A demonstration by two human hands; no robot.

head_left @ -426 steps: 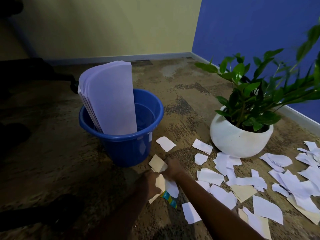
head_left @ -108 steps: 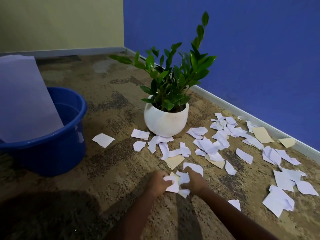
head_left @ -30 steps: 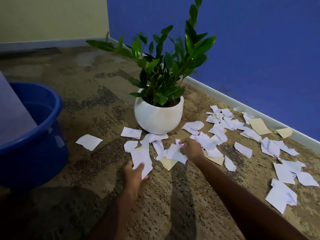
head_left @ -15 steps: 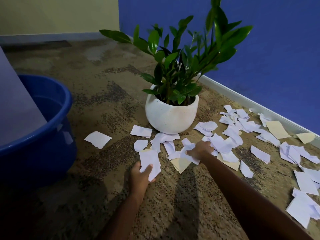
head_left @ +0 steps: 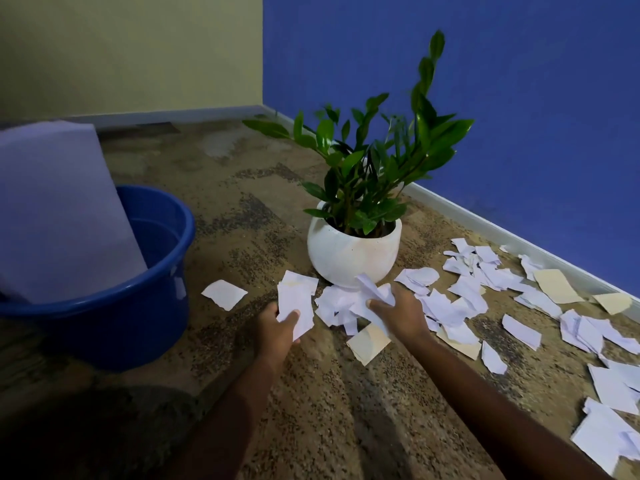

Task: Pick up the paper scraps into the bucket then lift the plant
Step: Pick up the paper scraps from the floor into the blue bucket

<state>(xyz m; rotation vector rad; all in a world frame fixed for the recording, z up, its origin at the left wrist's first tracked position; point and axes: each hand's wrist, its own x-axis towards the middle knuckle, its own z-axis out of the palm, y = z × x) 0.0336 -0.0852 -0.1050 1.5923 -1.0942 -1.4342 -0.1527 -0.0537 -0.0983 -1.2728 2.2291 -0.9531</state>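
Note:
A green plant in a round white pot (head_left: pixel 353 252) stands on the speckled carpet near the blue wall. Several white and tan paper scraps (head_left: pixel 464 292) lie scattered in front of it and to its right. My left hand (head_left: pixel 277 332) holds a few white scraps upright, just left of the pot's base. In my right hand (head_left: pixel 398 311) is a crumpled bunch of white scraps, lifted a little above the pile in front of the pot. The blue bucket (head_left: pixel 114 299) stands to the left with a thick stack of white sheets (head_left: pixel 59 216) leaning in it.
A single white scrap (head_left: pixel 224 294) lies between the bucket and the pot. A tan scrap (head_left: pixel 369 342) lies below my right hand. The blue wall's skirting board (head_left: pixel 519 237) runs along the right behind the scraps. A dark shadow covers the floor at lower left.
My right hand has closed on a bunch of scraps and raised it off the pile. My left hand still holds its scraps. The view has lifted, showing more of the bucket and walls.

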